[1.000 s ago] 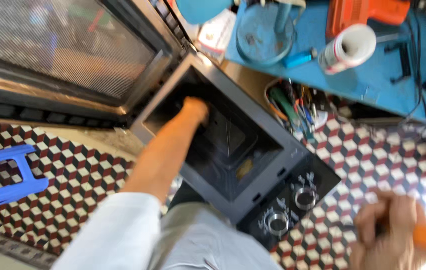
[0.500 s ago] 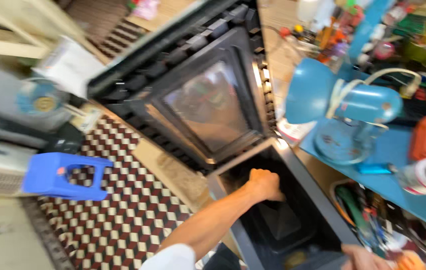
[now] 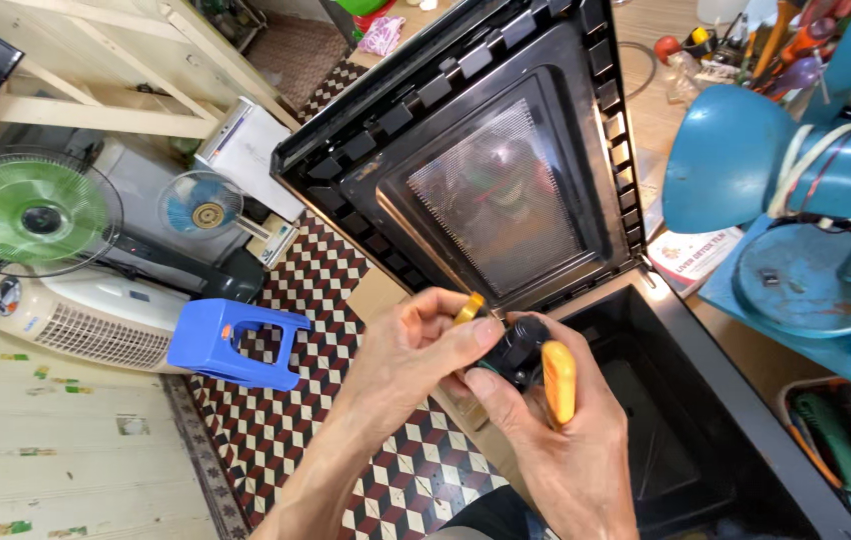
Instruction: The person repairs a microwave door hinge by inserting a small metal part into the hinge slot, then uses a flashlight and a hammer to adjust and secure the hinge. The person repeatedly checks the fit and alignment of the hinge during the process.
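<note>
Left hand (image 3: 416, 345), out of the oven (image 3: 666, 420) cavity since a moment ago, now meets right hand (image 3: 556, 420) above its front edge; both grip the pliers (image 3: 536, 360).

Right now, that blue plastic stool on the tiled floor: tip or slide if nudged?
The blue stool already lies on its side, so little tipping is left. Moulded plastic with cut-outs, so probably light and stiff. On the tiled floor it would likely slide.

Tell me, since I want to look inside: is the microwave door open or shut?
Open: the door is swung right back, its inner mesh window faces the camera, and the dark cavity lies exposed.
</note>
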